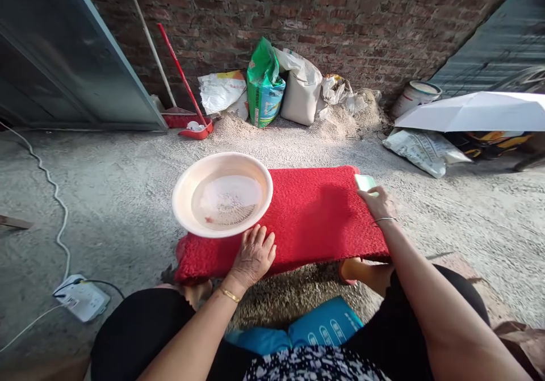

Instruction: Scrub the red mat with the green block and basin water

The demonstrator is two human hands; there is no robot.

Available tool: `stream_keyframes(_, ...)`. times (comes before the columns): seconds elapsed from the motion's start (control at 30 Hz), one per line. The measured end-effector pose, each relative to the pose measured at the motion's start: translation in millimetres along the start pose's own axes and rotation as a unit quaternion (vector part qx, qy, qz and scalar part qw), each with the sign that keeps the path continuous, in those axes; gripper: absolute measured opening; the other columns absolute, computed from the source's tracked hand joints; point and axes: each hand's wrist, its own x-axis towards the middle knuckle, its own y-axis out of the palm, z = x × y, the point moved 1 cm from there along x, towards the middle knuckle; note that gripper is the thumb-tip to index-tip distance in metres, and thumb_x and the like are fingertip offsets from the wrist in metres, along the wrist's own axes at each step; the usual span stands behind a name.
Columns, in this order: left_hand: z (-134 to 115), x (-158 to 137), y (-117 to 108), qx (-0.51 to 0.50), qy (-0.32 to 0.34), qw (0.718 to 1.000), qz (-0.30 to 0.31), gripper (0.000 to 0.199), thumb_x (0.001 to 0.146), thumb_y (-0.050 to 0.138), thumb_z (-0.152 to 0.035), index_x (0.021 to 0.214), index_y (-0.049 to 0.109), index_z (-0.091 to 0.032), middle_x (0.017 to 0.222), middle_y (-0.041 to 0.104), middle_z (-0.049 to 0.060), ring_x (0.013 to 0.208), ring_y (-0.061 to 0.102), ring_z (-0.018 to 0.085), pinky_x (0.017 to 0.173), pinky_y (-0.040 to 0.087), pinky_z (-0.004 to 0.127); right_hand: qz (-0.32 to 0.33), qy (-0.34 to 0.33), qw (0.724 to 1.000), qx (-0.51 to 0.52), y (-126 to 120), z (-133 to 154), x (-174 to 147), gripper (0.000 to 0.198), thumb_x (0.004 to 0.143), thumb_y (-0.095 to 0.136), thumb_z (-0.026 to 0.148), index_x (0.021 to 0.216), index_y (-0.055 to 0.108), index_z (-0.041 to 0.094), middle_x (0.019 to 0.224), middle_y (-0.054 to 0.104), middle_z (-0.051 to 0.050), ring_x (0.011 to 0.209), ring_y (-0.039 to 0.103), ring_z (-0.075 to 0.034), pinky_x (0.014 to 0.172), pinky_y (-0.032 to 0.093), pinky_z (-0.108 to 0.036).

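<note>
A red, shaggy cloth (306, 216) covers a low bench in front of me. On its left end stands a cream basin (181, 199) of clear water, with a small reddish spot inside. My left hand (254, 250) lies on the cloth's near edge just below the basin rim, fingers stretched out and holding nothing. At the far right end of the cloth, my right hand (378, 204) is closed on a pale green, flat, rounded block (365, 183). Its underside is hidden, so I cannot make out its exact kind.
Along the brick wall are a green bag (264, 86), a white sack (301, 91) and a red dustpan (198, 130). A white umbrella (477, 111) stands at right. A power strip (80, 298) with cables lies at left, a blue package (326, 324) between my legs.
</note>
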Motion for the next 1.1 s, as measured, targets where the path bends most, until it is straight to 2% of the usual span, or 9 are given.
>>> stream_keyframes(0.1, 0, -1, 2, 0.005, -0.001, 1.000, 0.004, 0.032, 0.088, 0.050, -0.031, 0.116, 0.062, -0.020, 0.122, 0.059, 0.013, 0.119, 0.049, 0.030, 0.101, 0.036, 0.048, 0.044, -0.038, 0.998, 0.023, 36, 73, -20, 0.039, 0.067, 0.061, 0.061, 0.083, 0.063, 0.026, 0.097, 0.059, -0.006, 0.086, 0.058, -0.023, 0.075, 0.044, -0.037)
stream_keyframes(0.23, 2, -2, 3, 0.014, 0.004, 1.000, 0.013, 0.033, 0.089, 0.049, -0.033, 0.116, 0.061, -0.019, 0.121, 0.059, 0.013, 0.118, 0.050, 0.030, 0.100, 0.037, 0.048, 0.114, -0.142, 0.982, 0.042, 82, 167, -53, 0.039, 0.072, 0.058, 0.062, 0.089, 0.063, 0.028, 0.101, 0.057, -0.004, 0.082, 0.058, -0.019, 0.073, 0.043, -0.031)
stream_keyframes(0.33, 4, -3, 3, 0.015, 0.005, 1.000, 0.020, 0.033, 0.089, 0.049, -0.033, 0.117, 0.060, -0.020, 0.122, 0.059, 0.013, 0.119, 0.049, 0.030, 0.100, 0.037, 0.048, 0.139, -0.212, 0.967, 0.030, 103, 208, -68, 0.038, 0.079, 0.052, 0.060, 0.095, 0.062, 0.027, 0.101, 0.056, -0.005, 0.081, 0.057, -0.018, 0.072, 0.042, -0.030)
stream_keyframes(0.4, 4, -3, 3, 0.016, 0.005, 1.000, 0.021, 0.032, 0.088, 0.050, -0.032, 0.116, 0.060, -0.019, 0.122, 0.059, 0.013, 0.119, 0.049, 0.030, 0.100, 0.036, 0.048, 0.152, -0.252, 0.956, 0.011, 111, 218, -67, 0.037, 0.082, 0.050, 0.058, 0.098, 0.062, 0.027, 0.102, 0.056, -0.006, 0.084, 0.057, -0.019, 0.075, 0.042, -0.031)
stream_keyframes(0.53, 4, -2, 4, 0.023, 0.009, 1.000, 0.014, 0.032, 0.088, 0.051, -0.031, 0.115, 0.062, -0.019, 0.122, 0.059, 0.014, 0.119, 0.049, 0.031, 0.100, 0.036, 0.048, 0.148, -0.248, 0.957, -0.032, 107, 196, -38, 0.039, 0.079, 0.055, 0.058, 0.099, 0.062, 0.026, 0.105, 0.056, -0.008, 0.092, 0.057, -0.022, 0.080, 0.042, -0.034)
stream_keyframes(0.7, 3, 0, 3, 0.025, 0.020, 0.999, -0.002, 0.031, 0.087, 0.052, -0.031, 0.113, 0.064, -0.018, 0.119, 0.060, 0.015, 0.118, 0.050, 0.031, 0.099, 0.036, 0.048, 0.102, -0.059, 0.991, -0.059, 69, 109, 30, 0.042, 0.073, 0.060, 0.058, 0.101, 0.063, 0.026, 0.108, 0.055, -0.008, 0.090, 0.057, -0.024, 0.079, 0.044, -0.039)
stream_keyframes(0.83, 2, 1, 0, 0.029, 0.012, 0.999, 0.004, 0.031, 0.088, 0.052, -0.031, 0.114, 0.063, -0.019, 0.121, 0.060, 0.014, 0.118, 0.049, 0.030, 0.101, 0.036, 0.048, 0.056, 0.082, 0.994, -0.056, 22, 33, 65, 0.044, 0.073, 0.061, 0.056, 0.100, 0.064, 0.022, 0.106, 0.055, -0.014, 0.092, 0.056, -0.029, 0.078, 0.044, -0.045)
stream_keyframes(0.97, 1, 1, -1, 0.031, 0.009, 0.999, 0.013, 0.031, 0.089, 0.050, -0.031, 0.115, 0.062, -0.019, 0.121, 0.059, 0.013, 0.118, 0.049, 0.029, 0.101, 0.035, 0.047, 0.008, 0.110, 0.993, -0.029, -5, 8, 44, 0.040, 0.073, 0.062, 0.055, 0.094, 0.064, 0.021, 0.101, 0.056, -0.014, 0.094, 0.055, -0.031, 0.078, 0.043, -0.047)
stream_keyframes(1.1, 1, 0, 0, 0.031, 0.005, 0.999, 0.019, 0.032, 0.090, 0.048, -0.032, 0.116, 0.062, -0.020, 0.122, 0.059, 0.012, 0.119, 0.048, 0.029, 0.101, 0.035, 0.046, 0.047, -0.014, 0.999, 0.002, 12, 51, -37, 0.037, 0.073, 0.062, 0.058, 0.091, 0.065, 0.026, 0.098, 0.057, -0.006, 0.086, 0.057, -0.022, 0.072, 0.042, -0.035)
